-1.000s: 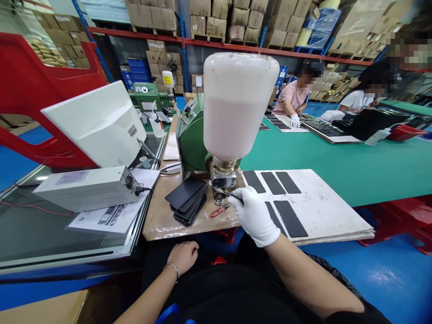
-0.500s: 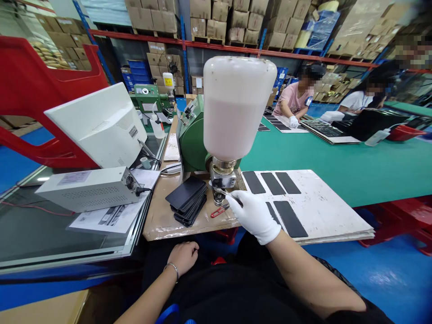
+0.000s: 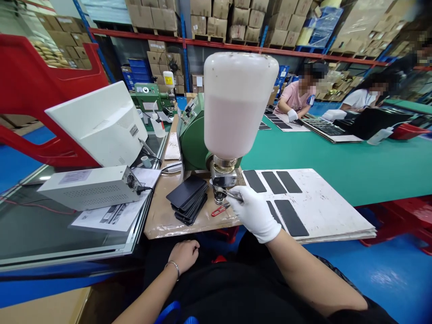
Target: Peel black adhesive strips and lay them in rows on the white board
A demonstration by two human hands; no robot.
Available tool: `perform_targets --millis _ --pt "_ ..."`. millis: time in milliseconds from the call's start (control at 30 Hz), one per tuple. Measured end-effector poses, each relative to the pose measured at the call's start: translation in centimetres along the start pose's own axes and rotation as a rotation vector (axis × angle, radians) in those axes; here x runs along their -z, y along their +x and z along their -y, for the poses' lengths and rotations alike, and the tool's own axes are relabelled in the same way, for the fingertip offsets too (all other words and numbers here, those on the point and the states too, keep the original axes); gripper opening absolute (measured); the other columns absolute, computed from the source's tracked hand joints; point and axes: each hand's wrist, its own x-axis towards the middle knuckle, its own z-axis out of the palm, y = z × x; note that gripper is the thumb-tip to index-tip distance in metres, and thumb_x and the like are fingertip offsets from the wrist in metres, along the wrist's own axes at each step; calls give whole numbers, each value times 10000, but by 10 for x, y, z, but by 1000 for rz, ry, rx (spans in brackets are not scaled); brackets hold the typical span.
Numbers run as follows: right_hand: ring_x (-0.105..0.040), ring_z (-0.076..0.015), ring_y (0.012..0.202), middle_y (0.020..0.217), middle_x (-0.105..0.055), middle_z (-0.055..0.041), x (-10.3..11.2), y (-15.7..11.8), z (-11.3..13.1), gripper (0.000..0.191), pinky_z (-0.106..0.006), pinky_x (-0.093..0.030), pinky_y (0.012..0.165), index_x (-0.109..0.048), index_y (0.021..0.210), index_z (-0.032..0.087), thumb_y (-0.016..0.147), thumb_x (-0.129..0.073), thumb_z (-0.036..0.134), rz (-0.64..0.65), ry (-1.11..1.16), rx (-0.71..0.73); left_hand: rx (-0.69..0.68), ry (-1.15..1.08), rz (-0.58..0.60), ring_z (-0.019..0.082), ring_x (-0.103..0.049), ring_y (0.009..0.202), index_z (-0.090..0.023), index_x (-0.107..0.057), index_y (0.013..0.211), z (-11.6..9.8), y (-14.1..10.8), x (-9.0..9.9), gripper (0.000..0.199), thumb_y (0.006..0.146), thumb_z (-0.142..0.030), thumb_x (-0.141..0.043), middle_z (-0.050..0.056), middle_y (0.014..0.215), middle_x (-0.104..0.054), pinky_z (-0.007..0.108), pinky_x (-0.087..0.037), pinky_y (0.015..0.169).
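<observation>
The right hand point(image 3: 254, 213) wears a white glove. Its fingers are closed in a pinch on thin metal tweezers point(image 3: 231, 194). The tweezer tips are right by a metal nozzle point(image 3: 222, 179), but I cannot tell if they touch it. The nozzle sits under a big white bottle point(image 3: 240, 105) that is partly full of something pale, next to a green machine point(image 3: 192, 139).

The left hand point(image 3: 184, 256) is bare and has a thin bangle point(image 3: 173, 267). It rests loosely curled on the person's lap and holds nothing.

On the tan surface point(image 3: 162, 222) by the nozzle are a stack of flat black pieces point(image 3: 186, 199) and small red snips point(image 3: 221, 209). To the right, a white board point(image 3: 324, 202) holds five black strips point(image 3: 290, 218). Past it, two people in white gloves point(image 3: 293, 115) work at a long green table point(image 3: 337, 166).
</observation>
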Motion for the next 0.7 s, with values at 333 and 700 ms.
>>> perform_targets --millis 333,700 --pt "-571 -178 770 807 -592 -66 -2 0 2 206 -279 -451 722 -630 845 182 859 -511 350 6 -88 14 18 -1 16 180 -605 854 -276 -663 919 -5 -1 5 252 785 -223 -455 -1 895 -687 285 -399 780" --pt "-572 -198 814 818 -601 -87 -1 -2 9 281 -323 -459 784 -648 891 170 905 -421 336 22 -67 21 28 -22 12 187 -602 867 -276 -662 922 -4 -3 4 251 789 -237 -452 5 903 -686 295 -398 797"
